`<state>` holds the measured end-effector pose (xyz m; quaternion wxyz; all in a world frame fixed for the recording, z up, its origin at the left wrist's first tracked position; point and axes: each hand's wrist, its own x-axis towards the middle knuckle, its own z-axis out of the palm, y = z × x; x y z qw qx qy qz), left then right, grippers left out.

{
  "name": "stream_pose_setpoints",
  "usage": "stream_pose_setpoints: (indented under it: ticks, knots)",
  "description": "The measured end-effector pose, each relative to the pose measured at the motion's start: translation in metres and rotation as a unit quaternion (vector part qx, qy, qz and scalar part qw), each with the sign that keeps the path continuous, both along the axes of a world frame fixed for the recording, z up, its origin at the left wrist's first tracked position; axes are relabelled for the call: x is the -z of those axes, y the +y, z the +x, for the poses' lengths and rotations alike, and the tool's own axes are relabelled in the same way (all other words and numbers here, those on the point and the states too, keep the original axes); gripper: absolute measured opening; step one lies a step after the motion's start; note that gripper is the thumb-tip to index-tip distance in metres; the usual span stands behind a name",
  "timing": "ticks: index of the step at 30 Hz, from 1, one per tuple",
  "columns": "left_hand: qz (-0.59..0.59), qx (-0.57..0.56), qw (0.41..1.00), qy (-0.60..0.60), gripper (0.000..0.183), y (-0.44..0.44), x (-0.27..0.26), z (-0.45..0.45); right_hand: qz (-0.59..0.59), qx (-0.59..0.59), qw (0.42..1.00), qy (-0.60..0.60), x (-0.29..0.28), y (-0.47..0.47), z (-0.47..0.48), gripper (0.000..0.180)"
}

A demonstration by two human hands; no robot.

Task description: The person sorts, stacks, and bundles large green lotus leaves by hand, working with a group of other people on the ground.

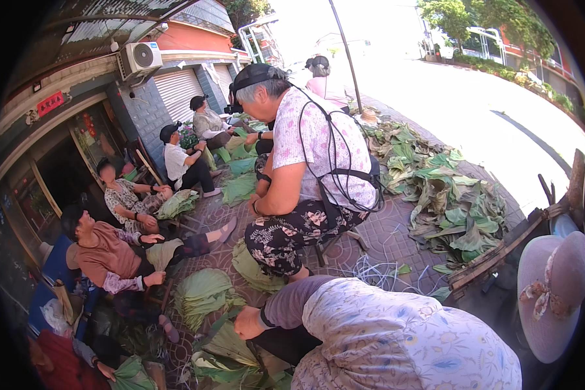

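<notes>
Neither of my hands is in view. Before me, a co-worker in a patterned shirt (pixel 399 331) bends over, with one hand (pixel 248 322) above a heap of large green leaves (pixel 226 353), which look like lotus leaves. Just beyond lies a neat stack of folded leaves (pixel 205 295) on the paving. A seated person in a brown top (pixel 109 253) holds a folded leaf bundle (pixel 163 253) across the lap. At the lower left, another person's hand (pixel 106 371) grips a green leaf (pixel 132 374). A person in floral trousers (pixel 292 234) sits low in the middle.
A long pile of withered leaves (pixel 448 195) runs along the right. White strips (pixel 375 273) lie tangled on the brick paving (pixel 390 229). A sun hat (pixel 551 297) hangs by a wooden edge (pixel 502 243). Several more people sit along the wall, near a blue seat (pixel 53 263).
</notes>
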<state>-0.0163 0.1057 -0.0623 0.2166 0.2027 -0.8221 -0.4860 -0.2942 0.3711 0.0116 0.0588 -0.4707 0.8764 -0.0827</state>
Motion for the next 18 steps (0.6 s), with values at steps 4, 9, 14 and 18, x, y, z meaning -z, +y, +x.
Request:
stream_pose_setpoints:
  ticks: [4,9,14,18]
  knots:
    - [-0.081,0.005,0.997,-0.014,0.049,0.006,-0.010,0.004,0.003,-0.004,1.000,0.005,0.001,-0.001,0.001,0.030]
    - [-0.100,0.000,0.995,-0.021,0.048,0.014,-0.015,0.014,0.014,-0.007,0.999,0.032,-0.009,0.004,0.016,0.028]
    - [-0.101,0.008,0.994,-0.036,0.046,0.050,-0.041,0.008,-0.012,0.007,0.998,0.062,0.003,0.024,0.005,0.027]
    - [-0.221,0.050,0.973,0.054,0.042,0.001,0.007,0.006,-0.041,-0.007,0.997,0.059,0.002,0.004,-0.005,0.027]
